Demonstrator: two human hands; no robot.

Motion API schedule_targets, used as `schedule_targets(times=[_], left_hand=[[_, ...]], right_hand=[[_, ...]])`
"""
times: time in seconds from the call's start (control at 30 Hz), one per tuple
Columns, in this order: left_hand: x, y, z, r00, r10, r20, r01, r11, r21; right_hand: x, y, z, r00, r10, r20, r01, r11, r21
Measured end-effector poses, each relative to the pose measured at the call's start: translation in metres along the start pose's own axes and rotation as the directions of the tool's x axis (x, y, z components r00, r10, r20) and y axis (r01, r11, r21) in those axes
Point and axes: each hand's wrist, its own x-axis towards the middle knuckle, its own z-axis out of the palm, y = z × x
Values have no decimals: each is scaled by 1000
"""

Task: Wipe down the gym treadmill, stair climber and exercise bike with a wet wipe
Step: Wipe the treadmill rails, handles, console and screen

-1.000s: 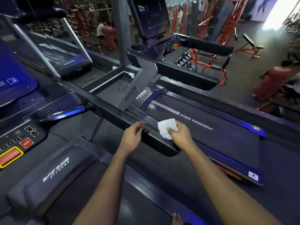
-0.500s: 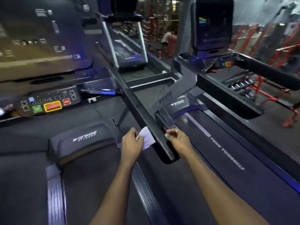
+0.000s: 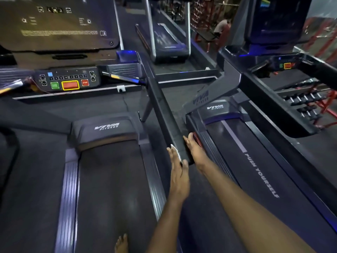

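I stand on a dark treadmill with its belt (image 3: pixel 109 179) below me and its button console (image 3: pixel 69 81) at the upper left. Its black right handrail (image 3: pixel 160 106) runs down toward my hands. My left hand (image 3: pixel 177 172) lies flat along the left side of the rail's near end, fingers straight, pressing the white wet wipe (image 3: pixel 176 152) against it. Only a thin white edge of the wipe shows under the fingers. On the rail's right side rests my right hand (image 3: pixel 196 152), fingers stretched forward, with the thumb on the top face.
A second treadmill (image 3: pixel 255 161) marked "PUSH YOURSELF" stands close on the right, its handrail (image 3: pixel 273 106) overhanging. A third treadmill (image 3: pixel 167 42) stands ahead. A seated person (image 3: pixel 221 28) is far back by red racks. My bare foot (image 3: pixel 121 243) is on the belt.
The wipe passed from my right hand to my left. My left hand has flattened against the rail's left side with the wipe under it. My right hand has stretched along the right side.
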Motion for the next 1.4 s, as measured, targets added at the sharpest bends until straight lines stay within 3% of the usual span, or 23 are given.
schedule_targets(times=[0.17, 0.3, 0.4, 0.57, 0.77, 1.0, 1.2, 1.4], left_hand=[[29, 11, -2, 999, -44, -24, 44, 999, -15], [-2, -4, 4, 1000, 10, 1, -10, 999, -38], [-16, -14, 9, 999, -25, 26, 27, 997, -75], [36, -13, -10, 994, -105, 21, 106, 994, -19], [-11, -28, 8, 999, 14, 43, -9, 994, -110], [51, -12, -12, 991, -135, -7, 133, 985, -111], [-16, -37, 13, 998, 35, 44, -28, 988, -149], [59, -23, -13, 985, -171, 20, 172, 972, -159]], right_hand=[[1, 5, 1, 1000, 7, 24, -7, 1000, -5], [5, 8, 0, 999, 21, 30, -19, 999, -39], [8, 9, 1, 999, 35, 40, -32, 998, -56], [22, 16, 7, 995, -89, -54, 84, 993, -87], [27, 27, 4, 987, -149, -66, 133, 971, -197], [30, 31, 3, 987, -146, -70, 126, 964, -233], [32, 34, 1, 985, -139, -99, 108, 957, -270], [34, 30, 7, 983, -153, -102, 126, 964, -236]])
